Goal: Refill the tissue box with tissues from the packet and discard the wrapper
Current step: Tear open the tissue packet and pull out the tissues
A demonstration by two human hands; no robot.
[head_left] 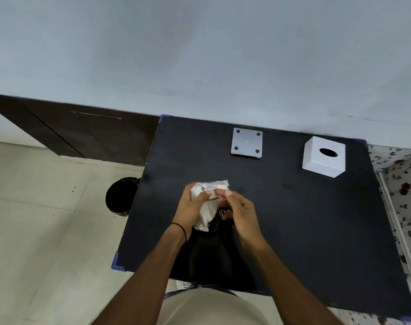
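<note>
hands: both on the tissue packet (209, 202), held just above the near-middle of the black table (293, 219). left hand (190, 208) wraps its left side with the thumb pressed on top, right hand (240, 213) has fingertips pinched together on the wrapper's top edge. looks like the tearing-open step to me

packet: crinkly white plastic with print, tissues inside as far as i can tell, no tear visible yet

risk: if the pinch rips hard, the film could split wide and the stack might flop out onto the table or off the near edge, since the hands sit fairly close to it. thin film could also slip from the fingertips

bin: black bin (121, 197) on the floor just past the table's left edge, easy drop for the wrapper later

room: lots of bare table to the right and ahead

far stuff: white base plate (246, 143) lying apart from the white tissue box (324, 157), both near the back edge by the wall, box hole looks empty
</note>
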